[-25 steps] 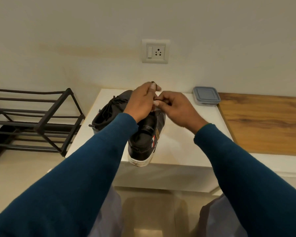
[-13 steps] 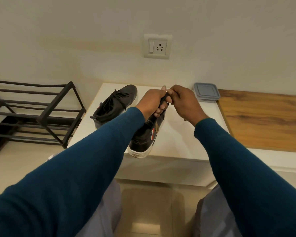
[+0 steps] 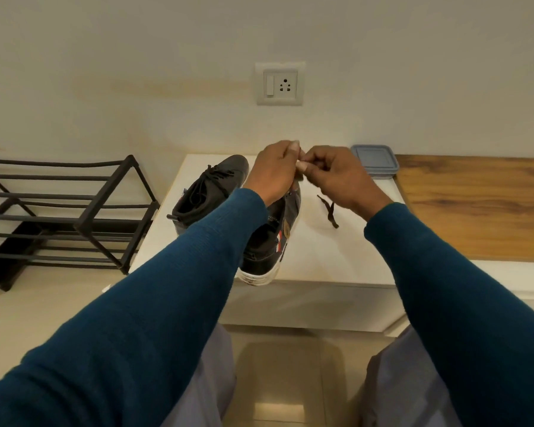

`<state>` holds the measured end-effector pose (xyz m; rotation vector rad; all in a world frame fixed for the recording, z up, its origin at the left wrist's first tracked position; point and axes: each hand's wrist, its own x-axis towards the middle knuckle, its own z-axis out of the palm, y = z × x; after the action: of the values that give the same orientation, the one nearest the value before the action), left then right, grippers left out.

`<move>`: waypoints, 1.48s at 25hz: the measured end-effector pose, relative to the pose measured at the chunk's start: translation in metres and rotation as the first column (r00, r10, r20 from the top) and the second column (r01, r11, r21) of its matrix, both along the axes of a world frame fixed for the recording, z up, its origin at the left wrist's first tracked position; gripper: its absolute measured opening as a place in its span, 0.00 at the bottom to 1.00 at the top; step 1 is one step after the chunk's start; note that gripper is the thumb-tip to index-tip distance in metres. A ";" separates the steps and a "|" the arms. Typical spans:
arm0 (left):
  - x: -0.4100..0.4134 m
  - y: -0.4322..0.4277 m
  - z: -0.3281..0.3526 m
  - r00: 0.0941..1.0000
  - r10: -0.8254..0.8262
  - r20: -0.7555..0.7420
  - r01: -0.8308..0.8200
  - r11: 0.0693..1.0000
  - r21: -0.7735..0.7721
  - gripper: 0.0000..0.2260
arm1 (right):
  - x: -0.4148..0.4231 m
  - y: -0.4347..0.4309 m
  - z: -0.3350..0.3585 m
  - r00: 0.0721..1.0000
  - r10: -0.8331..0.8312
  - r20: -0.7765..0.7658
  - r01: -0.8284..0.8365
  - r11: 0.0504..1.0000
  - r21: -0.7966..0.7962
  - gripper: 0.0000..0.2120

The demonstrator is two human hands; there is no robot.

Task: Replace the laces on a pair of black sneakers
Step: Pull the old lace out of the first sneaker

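Head view: black white-soled sneaker (image 3: 272, 241) tilts up from the white table's (image 3: 336, 257) front edge; left hand (image 3: 275, 171) curls round its upper end; right hand (image 3: 336, 177) pinches the dark lace (image 3: 329, 211), tail dangling; pull gently, shoe steadied.

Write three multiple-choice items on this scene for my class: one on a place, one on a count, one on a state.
1. Where is the lidded container? A in a drawer; B at the back right corner of the white table; C on a chair.
2. How many black sneakers are on the table? A one; B two; C three.
3. The far sneaker is: A laced; B laceless; C upside down.
B: it shows just beyond the right hand. B: far sneaker and near sneaker. A: laces cross its top.
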<state>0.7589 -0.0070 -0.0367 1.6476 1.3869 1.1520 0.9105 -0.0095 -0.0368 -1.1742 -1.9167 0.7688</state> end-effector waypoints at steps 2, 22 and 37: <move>-0.001 -0.002 -0.003 0.989 -0.131 0.069 0.140 0.979 -0.148 0.22 | 0.010 0.006 0.003 0.991 -0.131 -0.023 0.133 0.982 0.133 0.08; 0.022 0.000 -0.007 0.740 0.016 0.673 0.140 0.974 -0.177 0.22 | -0.014 0.006 -0.039 0.921 -0.122 0.371 0.171 0.980 -0.103 0.14; 0.007 0.006 0.005 0.982 -0.023 -0.188 0.030 0.999 0.037 0.18 | 0.005 -0.001 -0.006 0.990 -0.080 0.116 0.063 0.987 0.148 0.07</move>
<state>0.7657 -0.0008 -0.0316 1.8361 1.4614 1.0364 0.9155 -0.0102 -0.0432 -1.2167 -1.9818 0.5216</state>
